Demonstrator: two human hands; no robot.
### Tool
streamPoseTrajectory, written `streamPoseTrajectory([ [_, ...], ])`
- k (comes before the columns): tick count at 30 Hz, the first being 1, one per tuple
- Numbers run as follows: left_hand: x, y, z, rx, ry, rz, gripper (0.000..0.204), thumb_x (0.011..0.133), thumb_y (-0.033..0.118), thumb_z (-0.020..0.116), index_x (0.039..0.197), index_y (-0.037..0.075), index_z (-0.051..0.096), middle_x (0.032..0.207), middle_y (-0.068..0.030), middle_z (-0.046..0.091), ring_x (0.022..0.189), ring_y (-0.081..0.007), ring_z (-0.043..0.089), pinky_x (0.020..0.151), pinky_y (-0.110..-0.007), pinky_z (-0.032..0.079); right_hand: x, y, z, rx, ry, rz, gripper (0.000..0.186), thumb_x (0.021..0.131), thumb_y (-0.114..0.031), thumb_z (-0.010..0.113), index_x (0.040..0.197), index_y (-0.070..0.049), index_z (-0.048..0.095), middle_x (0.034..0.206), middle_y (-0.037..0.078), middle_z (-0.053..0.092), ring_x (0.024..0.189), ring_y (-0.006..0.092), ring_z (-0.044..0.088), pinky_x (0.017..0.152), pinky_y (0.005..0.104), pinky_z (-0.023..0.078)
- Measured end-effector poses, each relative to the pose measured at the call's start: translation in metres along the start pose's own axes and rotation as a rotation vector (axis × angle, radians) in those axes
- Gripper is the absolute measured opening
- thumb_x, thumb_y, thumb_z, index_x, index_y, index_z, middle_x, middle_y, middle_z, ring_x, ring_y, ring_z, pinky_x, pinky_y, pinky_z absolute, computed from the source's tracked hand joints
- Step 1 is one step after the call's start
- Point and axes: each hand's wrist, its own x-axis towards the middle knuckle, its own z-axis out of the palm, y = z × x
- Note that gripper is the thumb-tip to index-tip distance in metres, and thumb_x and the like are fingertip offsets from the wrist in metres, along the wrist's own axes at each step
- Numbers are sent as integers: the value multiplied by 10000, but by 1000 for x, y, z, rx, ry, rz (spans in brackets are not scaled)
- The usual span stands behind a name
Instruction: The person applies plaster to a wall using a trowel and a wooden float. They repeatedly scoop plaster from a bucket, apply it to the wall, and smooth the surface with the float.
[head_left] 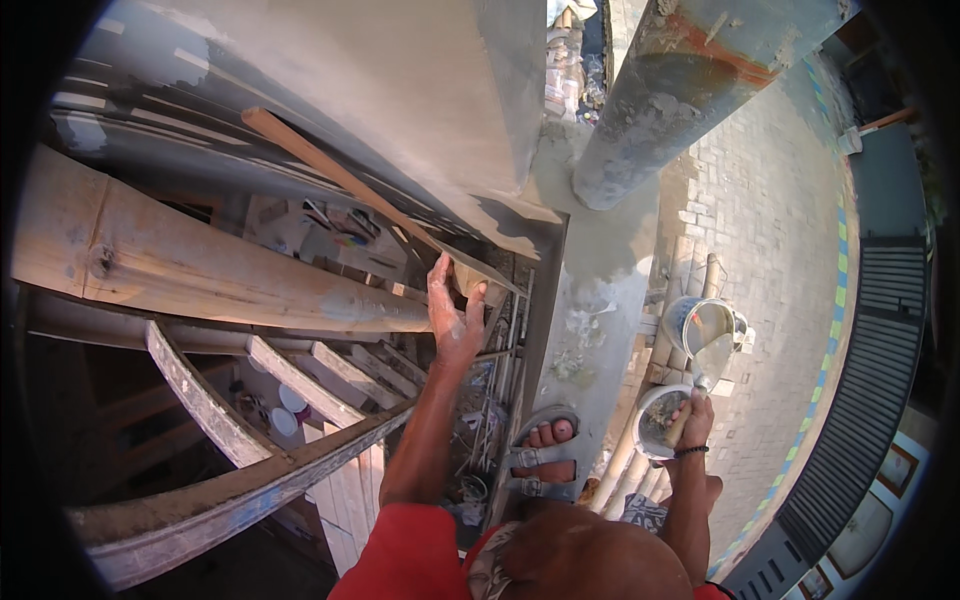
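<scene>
Red sleeve (405,555), grey plastered wall (400,90), grey sandal (540,460), grey-paved ground (770,230)

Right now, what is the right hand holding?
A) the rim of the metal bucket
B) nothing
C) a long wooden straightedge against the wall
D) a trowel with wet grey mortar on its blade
D: the right hand has its grip around the handle of a trowel with wet grey mortar on its blade, held above a round mortar-filled pan; the left hand holds the long wooden straightedge.

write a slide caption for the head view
Seen from above on scaffolding, the left hand holds a wooden float against the wall and the right hand holds a trowel.
</scene>
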Motion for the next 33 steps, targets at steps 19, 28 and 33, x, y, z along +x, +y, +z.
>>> streamPoseTrajectory([
  [19,30,-59,112,452,10,405,533,772,36,679,1267,123,503,973,-187,445,873,-342,476,733,-427,437,-2,9,14,-42,-45,-17,217,909,-275,569,902,-98,444,645,42,488,454,147,504,346,287,441],
  [28,35,-86,139,422,118,478,528,790,9,651,1269,152,481,972,-194,444,879,-362,465,725,-452,427,-10,7,16,-35,30,38,195,914,-268,559,918,-101,457,647,36,490,453,138,502,351,278,446],
  [33,11,-112,137,512,-56,246,579,796,13,615,1317,187,433,1040,-205,441,955,-390,463,816,-466,413,-13,0,20,-28,14,45,186,917,-259,554,926,-99,460,647,35,488,454,138,495,350,276,440],
])
